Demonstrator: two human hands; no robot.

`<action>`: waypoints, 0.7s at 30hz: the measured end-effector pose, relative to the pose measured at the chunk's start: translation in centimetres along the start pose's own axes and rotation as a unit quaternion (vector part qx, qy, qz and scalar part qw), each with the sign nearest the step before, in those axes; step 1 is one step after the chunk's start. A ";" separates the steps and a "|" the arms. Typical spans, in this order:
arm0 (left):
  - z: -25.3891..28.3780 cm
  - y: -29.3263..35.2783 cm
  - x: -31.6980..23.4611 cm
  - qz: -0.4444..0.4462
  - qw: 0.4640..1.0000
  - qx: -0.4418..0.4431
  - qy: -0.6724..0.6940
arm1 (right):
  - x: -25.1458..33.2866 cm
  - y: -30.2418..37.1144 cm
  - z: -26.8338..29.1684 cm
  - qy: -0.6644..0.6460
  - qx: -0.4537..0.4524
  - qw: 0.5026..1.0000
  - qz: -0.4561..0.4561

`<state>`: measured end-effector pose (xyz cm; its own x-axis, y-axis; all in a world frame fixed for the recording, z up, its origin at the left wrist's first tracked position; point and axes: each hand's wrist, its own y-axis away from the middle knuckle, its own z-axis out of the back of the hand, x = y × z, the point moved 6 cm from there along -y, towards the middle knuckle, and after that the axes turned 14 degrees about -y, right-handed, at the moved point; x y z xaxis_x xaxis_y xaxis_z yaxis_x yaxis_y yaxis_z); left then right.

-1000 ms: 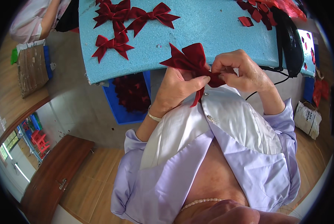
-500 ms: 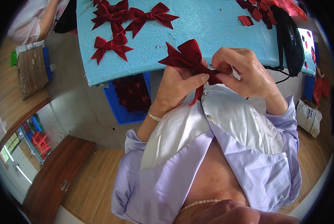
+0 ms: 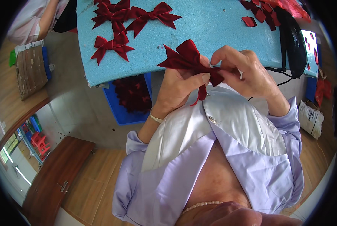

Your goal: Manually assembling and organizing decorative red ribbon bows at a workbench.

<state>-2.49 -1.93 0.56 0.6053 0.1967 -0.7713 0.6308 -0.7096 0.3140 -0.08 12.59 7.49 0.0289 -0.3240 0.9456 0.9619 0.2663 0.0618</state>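
Left hand [image 3: 178,88]: pinching the dark red ribbon bow [image 3: 189,60] at its knot, thumb pressing on the centre, loops fanning up over the blue foam board [image 3: 213,34]. Right hand [image 3: 244,73]: fingers closing on the bow's right side, working something small at the knot; what it is cannot be made out. Bow is being held just above the board's near edge, tail hanging toward the chest. Advisable: keeping the knot squeezed firmly while tightening, loops even. Finished bows [image 3: 113,47] are lying on the board's left; blue bin [image 3: 113,107] below is holding more.
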 end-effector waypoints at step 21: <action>-0.1 0.2 0.7 0.052 0.994 0.053 -0.078 | -3.8 0.5 -2.0 -0.263 0.052 0.962 -0.053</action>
<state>-1.93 -1.89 0.12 0.5760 0.0169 -0.8173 0.5086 -0.7901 0.3421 0.90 12.11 3.31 -0.2352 0.1425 0.9614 0.9185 0.3561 0.1719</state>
